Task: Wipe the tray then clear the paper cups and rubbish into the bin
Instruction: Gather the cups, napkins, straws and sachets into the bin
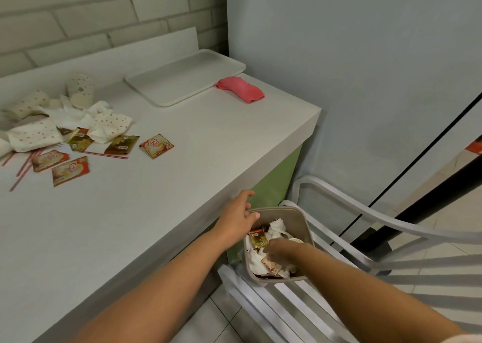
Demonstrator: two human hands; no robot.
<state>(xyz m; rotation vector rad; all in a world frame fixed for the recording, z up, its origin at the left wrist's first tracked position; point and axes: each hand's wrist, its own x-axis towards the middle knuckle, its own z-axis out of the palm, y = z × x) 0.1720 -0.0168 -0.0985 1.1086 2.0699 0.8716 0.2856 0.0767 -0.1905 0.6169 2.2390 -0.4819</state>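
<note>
A small beige bin (305, 225) stands on a white slatted chair beside the counter, holding tissues and sachets. My left hand (241, 213) grips the bin's near-left rim, thumb over the edge. My right hand (280, 248) reaches down inside the bin onto the rubbish; its fingers are partly hidden. On the counter lie an empty white tray (182, 79), a pink cloth (241, 89) by its right end, spotted paper cups (79, 90), crumpled napkins (78, 120), coffee sachets (156, 145) and striped straws (107, 154).
The white chair (365, 238) fills the space right of the counter, its armrest curving past the bin. A grey wall panel rises behind it. The counter top (182, 147) ends in a corner near the cloth. Tiled floor lies below.
</note>
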